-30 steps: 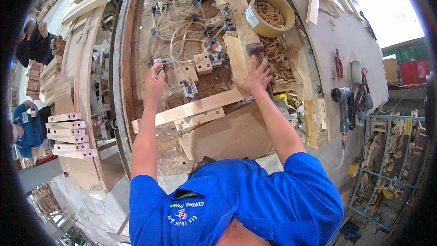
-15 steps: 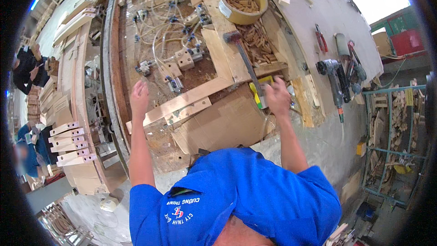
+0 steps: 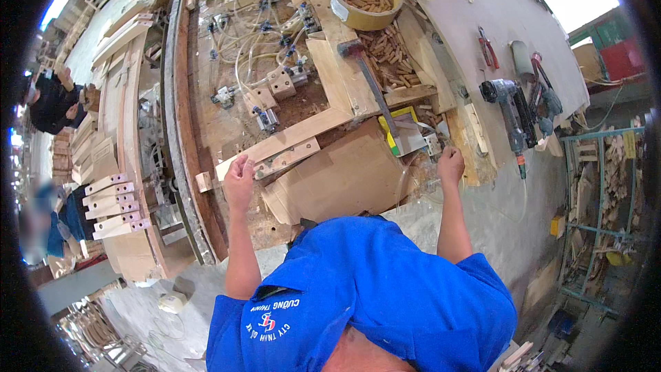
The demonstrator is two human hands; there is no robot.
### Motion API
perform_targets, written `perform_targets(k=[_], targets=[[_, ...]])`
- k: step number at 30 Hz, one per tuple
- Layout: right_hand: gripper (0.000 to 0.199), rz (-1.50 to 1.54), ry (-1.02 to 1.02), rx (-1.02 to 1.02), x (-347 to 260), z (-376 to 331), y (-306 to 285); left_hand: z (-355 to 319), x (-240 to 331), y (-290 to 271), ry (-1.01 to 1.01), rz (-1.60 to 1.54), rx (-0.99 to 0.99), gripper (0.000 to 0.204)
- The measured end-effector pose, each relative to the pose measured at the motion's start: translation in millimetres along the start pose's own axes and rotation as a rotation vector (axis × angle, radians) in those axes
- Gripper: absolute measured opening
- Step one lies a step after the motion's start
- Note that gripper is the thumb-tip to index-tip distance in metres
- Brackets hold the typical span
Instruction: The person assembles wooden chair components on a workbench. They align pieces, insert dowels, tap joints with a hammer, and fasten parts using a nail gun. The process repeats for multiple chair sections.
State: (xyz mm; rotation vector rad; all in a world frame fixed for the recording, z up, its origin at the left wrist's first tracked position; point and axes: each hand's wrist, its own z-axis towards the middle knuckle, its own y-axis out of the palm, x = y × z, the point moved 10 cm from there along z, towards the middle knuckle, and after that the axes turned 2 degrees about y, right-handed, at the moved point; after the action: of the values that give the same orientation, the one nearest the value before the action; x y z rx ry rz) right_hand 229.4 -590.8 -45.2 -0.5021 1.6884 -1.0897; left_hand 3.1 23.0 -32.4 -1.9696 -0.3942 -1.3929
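Observation:
My left hand is over the left end of a pale wooden rail, fingers loosely bent and slightly apart; I see nothing in it. My right hand is closed beside a small metal fitting; what its fingers hold, if anything, is hidden. A hammer with a dark head lies with its handle end over a yellow-edged tray. Below the rail, a drilled wooden strip lies beside a flat cardboard sheet. At the rail's left end stands a small wooden block.
Clear hoses and pneumatic fittings fill the framed board. A round tub holds wooden dowels, with loose dowels beside it. On the right lie pliers and a power tool. Drilled wooden pieces are stacked left; people work beyond.
My right hand has moved right and down, away from the hammer handle, and closed. My left hand has come down and right to the rail's end. The view has shifted slightly.

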Motion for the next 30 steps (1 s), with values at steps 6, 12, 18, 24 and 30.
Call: perform_targets(k=[6,12,18,24,30], targets=[[0.031,-0.069,-0.070,0.031,-8,-3,-8,-15,-10,23,-0.010,0.048,-0.079,0.036],[0.029,0.353,0.181,-0.052,31,1,3,-11,5,24,0.060,0.129,-0.051,0.034],[0.028,0.487,0.179,0.086,53,0,1,-12,8,16,0.117,0.100,-0.017,0.035],[0.029,-0.187,-0.229,-0.051,-35,-6,6,-16,5,21,0.113,0.236,-0.086,0.033],[0.028,-0.120,-0.204,-0.023,-26,-4,-8,-3,21,45,0.086,0.276,-0.130,0.036]])
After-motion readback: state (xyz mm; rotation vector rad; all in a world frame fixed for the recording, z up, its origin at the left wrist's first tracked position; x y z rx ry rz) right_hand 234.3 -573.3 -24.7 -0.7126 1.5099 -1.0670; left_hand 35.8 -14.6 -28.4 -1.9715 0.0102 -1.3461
